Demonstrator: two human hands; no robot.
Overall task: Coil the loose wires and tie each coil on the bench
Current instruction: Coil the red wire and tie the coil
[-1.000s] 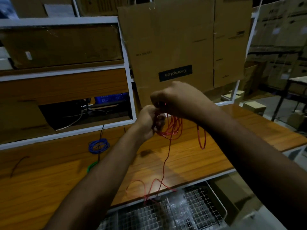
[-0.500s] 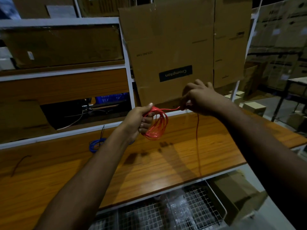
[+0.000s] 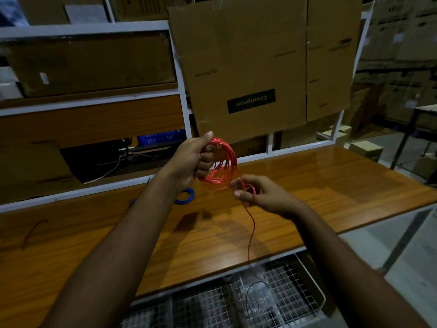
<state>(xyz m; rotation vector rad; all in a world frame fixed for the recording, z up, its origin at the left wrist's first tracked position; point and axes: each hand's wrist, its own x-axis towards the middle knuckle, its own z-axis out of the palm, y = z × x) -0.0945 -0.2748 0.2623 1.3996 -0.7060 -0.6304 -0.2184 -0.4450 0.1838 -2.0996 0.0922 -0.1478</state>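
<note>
My left hand (image 3: 195, 159) grips a red wire coil (image 3: 223, 168) of several loops, held up above the wooden bench (image 3: 319, 185). Just below and right of the coil, my right hand (image 3: 262, 195) pinches the wire's loose tail (image 3: 251, 229), which loops round my fingers and hangs down past the bench's front edge. A blue wire coil (image 3: 185, 196) lies on the bench behind my left forearm, partly hidden by it.
A short dark wire piece (image 3: 33, 232) lies at the bench's far left. A wire mesh basket (image 3: 272, 301) with plastic bags sits below the front edge. A white shelf frame (image 3: 182, 91) and a cardboard sheet (image 3: 255, 67) stand behind the bench.
My right hand has come down from the upper right to just below the coil, bringing the tail with it. The left hand has lifted the coil slightly; less wire hangs loose.
</note>
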